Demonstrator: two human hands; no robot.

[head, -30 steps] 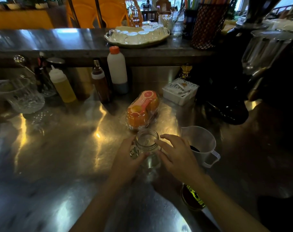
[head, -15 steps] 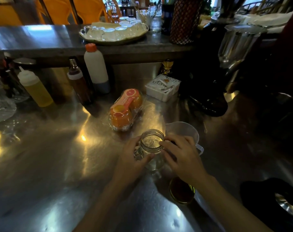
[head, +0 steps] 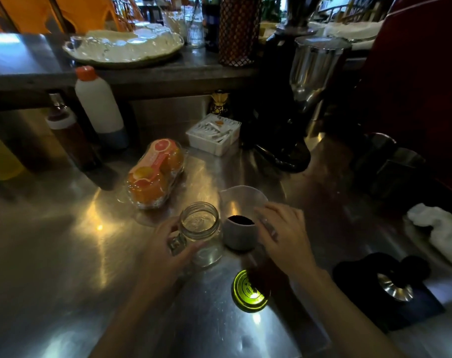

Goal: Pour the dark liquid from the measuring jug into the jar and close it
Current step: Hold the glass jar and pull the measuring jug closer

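Note:
An open, empty clear glass jar (head: 201, 229) stands upright on the steel counter. My left hand (head: 165, 251) wraps around its left side and holds it. Just to its right stands a translucent plastic measuring jug (head: 241, 218) with a little dark liquid (head: 241, 219) at the bottom. My right hand (head: 284, 236) rests against the jug's right side, where the handle is hidden under the fingers. The jar's green-gold lid (head: 249, 290) lies flat on the counter in front of the jug, partly under my right wrist.
A plastic pack of oranges (head: 156, 174) lies behind the jar. Further back stand a white bottle (head: 99, 104), a dark sauce bottle (head: 69, 135) and a white sachet box (head: 214, 134). A dark grinder (head: 286, 112) and a white cloth (head: 442, 231) sit at the right.
My right hand has left the jar's rim and moved right onto the measuring jug. The left hand keeps hold of the jar. The camera has turned right and leaned closer.

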